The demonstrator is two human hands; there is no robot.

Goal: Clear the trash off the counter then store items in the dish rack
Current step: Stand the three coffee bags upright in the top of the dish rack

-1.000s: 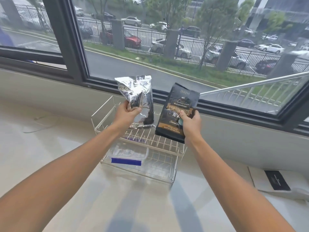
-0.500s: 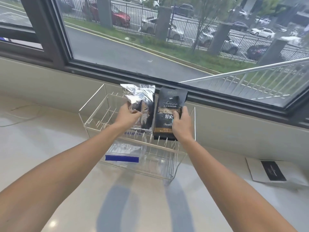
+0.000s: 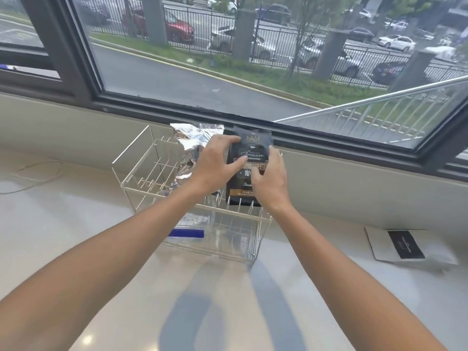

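A black, flat, rectangular coffee pouch (image 3: 249,158) printed "B&M" above "Treasure MOUNTAIN" stands upright in the white wire dish rack (image 3: 141,171) on the pale counter (image 3: 76,224), at the rack's 2 o'clock corner. Both hands are on it — the left hand (image 3: 215,165) with fingers spread across its upper left edge, the right hand (image 3: 269,181) cupped over its lower right face. A crinkled silver foil bag (image 3: 188,144) stands just beside the pouch, at its 9 o'clock.
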